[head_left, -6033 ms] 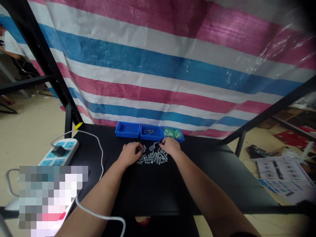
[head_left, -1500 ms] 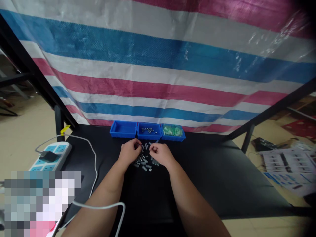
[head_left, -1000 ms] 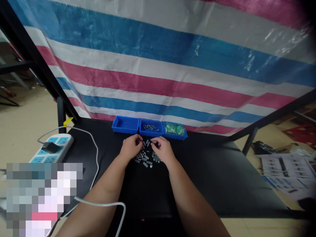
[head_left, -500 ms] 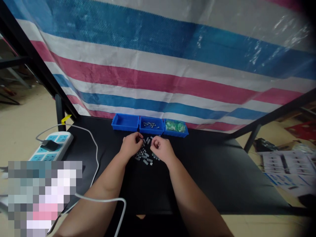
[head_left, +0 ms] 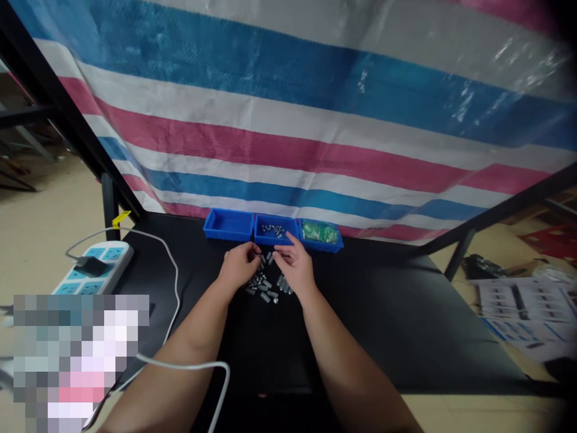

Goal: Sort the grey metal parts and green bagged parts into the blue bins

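Metal fasteners [head_left: 265, 290]: loose heap, long axes mixed, lay at 4 o'clock from the curled left hand [head_left: 237, 266], its hold unclear, and 8 o'clock from the right hand [head_left: 295, 269], thumb and forefinger parted, fingertip just beside the blue bin [head_left: 268, 242].

You were in a makeshift assembly workshop: a black workbench [head_left: 383, 325] lay under your hands, blue parts bins [head_left: 228, 225] sat just beyond your left hand [head_left: 237, 266], a power strip [head_left: 92, 264] lay left of it, a striped tarpaulin [head_left: 288, 132] hung ahead, and printed sheets [head_left: 518, 313] lay on the floor well right of your right hand [head_left: 295, 267]
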The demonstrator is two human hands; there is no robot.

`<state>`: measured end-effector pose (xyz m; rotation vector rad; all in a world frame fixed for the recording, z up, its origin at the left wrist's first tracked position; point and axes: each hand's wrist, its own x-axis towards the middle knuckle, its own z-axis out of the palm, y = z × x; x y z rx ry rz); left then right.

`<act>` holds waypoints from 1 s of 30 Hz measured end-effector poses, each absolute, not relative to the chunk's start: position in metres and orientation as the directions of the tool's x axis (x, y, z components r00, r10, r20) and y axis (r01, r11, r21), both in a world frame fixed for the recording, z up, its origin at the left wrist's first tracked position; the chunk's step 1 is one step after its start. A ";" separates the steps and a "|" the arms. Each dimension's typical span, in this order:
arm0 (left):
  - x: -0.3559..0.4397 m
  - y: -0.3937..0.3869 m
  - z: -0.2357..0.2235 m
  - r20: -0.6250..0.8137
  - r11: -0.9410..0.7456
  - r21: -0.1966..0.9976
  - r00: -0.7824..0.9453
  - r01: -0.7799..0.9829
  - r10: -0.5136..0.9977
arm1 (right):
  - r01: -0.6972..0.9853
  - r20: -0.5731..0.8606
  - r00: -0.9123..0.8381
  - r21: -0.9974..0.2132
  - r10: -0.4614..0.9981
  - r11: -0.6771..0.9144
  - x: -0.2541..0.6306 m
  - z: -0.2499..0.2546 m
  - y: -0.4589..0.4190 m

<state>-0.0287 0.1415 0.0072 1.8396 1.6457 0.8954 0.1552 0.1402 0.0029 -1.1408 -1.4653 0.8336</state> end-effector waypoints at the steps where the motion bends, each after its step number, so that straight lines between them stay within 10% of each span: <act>1: -0.029 0.142 0.006 0.140 -0.137 0.746 0.048 0.651 0.989 | 0.232 0.316 -0.012 -0.922 0.949 0.310 0.155 0.004 0.139; 11: -0.029 0.140 0.005 0.136 -0.134 0.750 0.048 0.648 0.990 | 0.594 0.195 -0.569 -0.574 0.799 0.563 0.164 0.017 0.128; 30: -0.030 0.142 0.004 0.131 -0.133 0.738 0.052 0.661 0.990 | 0.523 0.234 -0.236 -0.788 0.943 0.326 0.173 0.013 0.134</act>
